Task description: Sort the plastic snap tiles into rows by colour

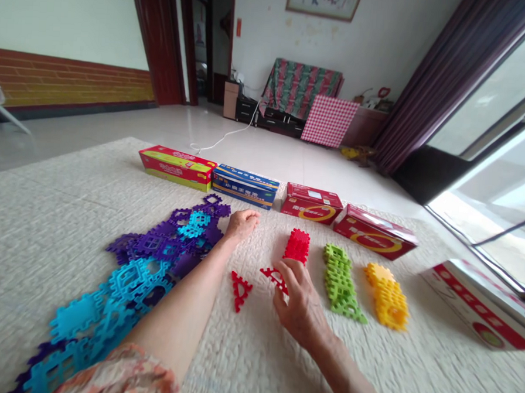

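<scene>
My right hand pinches a red triangular interlocking piece just in front of a neat row of red interlocking pieces. To its left, another red triangle lies loose on the mat. My left hand rests farther forward with curled fingers; whatever may be inside is hidden. Beside that hand spreads a heap of purple pieces mixed with light blue pieces. Right of my right hand lie a green row of pieces and a yellow row of pieces.
Along the far side of the quilted mat stand a red-and-yellow box, a blue box and two dark red boxes. A white-and-red box sits at the right. A white cable crosses the floor beyond.
</scene>
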Tool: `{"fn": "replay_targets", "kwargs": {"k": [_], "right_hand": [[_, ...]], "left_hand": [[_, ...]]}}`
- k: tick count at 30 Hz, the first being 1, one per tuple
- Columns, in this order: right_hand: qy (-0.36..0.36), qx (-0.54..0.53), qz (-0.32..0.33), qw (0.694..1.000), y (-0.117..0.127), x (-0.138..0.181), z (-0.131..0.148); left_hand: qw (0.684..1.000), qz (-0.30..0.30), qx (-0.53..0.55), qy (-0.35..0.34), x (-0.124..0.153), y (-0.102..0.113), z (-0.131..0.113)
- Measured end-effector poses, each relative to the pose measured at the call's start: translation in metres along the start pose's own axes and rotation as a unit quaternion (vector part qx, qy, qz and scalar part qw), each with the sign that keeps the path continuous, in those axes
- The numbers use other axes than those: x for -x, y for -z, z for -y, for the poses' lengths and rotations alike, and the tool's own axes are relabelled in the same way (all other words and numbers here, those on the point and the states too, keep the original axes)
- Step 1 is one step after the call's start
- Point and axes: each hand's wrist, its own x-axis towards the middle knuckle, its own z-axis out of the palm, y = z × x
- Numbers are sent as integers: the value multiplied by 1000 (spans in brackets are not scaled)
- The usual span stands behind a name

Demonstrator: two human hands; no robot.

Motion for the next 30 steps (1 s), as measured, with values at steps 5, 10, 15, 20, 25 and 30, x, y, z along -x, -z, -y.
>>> {"fn": "replay_targets", "kwargs": {"k": [5, 10, 15, 20, 25, 30], "right_hand": [[5, 64, -15, 998, 15, 9, -23], [6, 76, 4, 997, 14, 10, -29], [7, 68, -5, 998, 14, 13, -20], [61, -10, 59, 996, 10, 10, 8], [22, -23, 145, 989, 0, -3, 40], [-80, 47, 113, 989, -18, -14, 54]], "left_hand": [[1000, -2, -8, 4, -3, 0, 2], [1000, 0, -10, -3, -2, 0, 0], [1000, 1, -7, 1, -3, 0, 1], [1000, -4, -6, 3, -3, 0, 2], [1000, -4, -6, 4, -3, -1, 0], [1000, -4, -5, 2, -3, -1, 1]]}}
